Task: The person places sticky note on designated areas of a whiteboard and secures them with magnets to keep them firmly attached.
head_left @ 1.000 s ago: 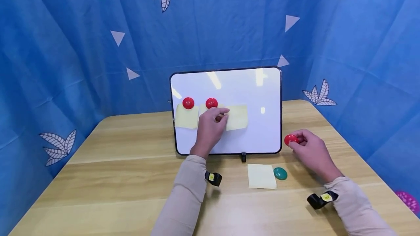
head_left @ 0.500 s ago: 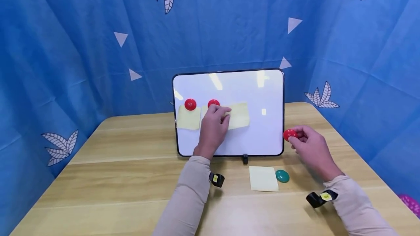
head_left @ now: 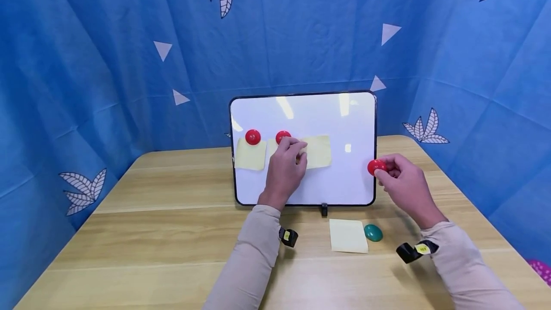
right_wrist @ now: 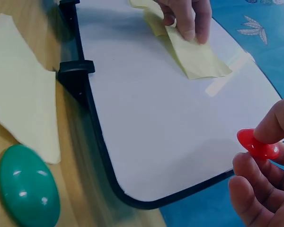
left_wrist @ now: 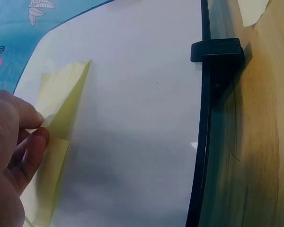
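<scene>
My left hand (head_left: 285, 169) pinches the left edge of a yellow sticky note (head_left: 319, 151) against the whiteboard (head_left: 340, 185). In the left wrist view that note (left_wrist: 61, 92) bends away from the board at one side. Left of it, another note is partly hidden by the hand under a red round magnet (head_left: 282, 137). A third note (head_left: 250, 156) hangs at the far left below a second red magnet (head_left: 252, 137). My right hand (head_left: 404, 181) pinches a red magnet (right_wrist: 258, 143) between thumb and fingers, close to the board's right edge.
On the wooden table (head_left: 163, 233) in front of the board lie a loose yellow note (head_left: 348, 236) and a green round magnet (head_left: 373, 233) beside it. A black foot (head_left: 324, 210) props the board's lower edge. Blue curtain (head_left: 275, 32) hangs behind.
My right hand has risen with the red magnet and come nearer the board's right edge. The left hand stays at the note, and the head view has shifted slightly.
</scene>
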Demonstrator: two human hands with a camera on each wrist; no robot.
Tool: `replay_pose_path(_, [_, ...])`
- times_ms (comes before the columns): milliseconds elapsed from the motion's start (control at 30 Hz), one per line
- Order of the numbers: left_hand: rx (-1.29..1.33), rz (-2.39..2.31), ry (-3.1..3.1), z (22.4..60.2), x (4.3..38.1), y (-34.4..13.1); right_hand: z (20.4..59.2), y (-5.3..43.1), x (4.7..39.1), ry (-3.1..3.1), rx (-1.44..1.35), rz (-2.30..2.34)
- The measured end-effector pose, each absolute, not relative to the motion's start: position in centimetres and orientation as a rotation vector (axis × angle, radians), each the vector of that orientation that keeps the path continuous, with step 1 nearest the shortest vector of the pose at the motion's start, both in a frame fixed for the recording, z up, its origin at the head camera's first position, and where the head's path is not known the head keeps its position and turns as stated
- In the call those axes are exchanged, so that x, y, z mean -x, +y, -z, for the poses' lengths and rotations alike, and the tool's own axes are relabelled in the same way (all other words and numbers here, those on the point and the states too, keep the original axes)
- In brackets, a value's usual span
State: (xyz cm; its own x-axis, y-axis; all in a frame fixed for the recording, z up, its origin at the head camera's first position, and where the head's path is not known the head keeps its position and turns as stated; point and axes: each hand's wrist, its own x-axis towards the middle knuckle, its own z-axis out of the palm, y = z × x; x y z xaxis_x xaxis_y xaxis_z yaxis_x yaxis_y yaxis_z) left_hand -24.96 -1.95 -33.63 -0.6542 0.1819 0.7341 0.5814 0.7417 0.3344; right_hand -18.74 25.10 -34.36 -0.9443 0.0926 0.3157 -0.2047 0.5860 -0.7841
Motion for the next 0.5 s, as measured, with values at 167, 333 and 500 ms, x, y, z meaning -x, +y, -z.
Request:
replay_pose_path(167, [0.590, 0.825, -2.224, 33.7, 25.2, -2.0, 33.6, 24.7, 19.1, -2.482, -0.097, -1.285])
replay_pose_path(333, [0.598, 0.994, -2.220, 34.0, 25.5, -2.3, 32.8, 24.0, 19.3, -2.464, -0.108, -1.320])
replay_pose_path(500, [0.604, 1.151, -2.210, 34.1, 25.6, -2.4, 32.7, 23.4, 19.5, -2.465, -0.128, -1.331])
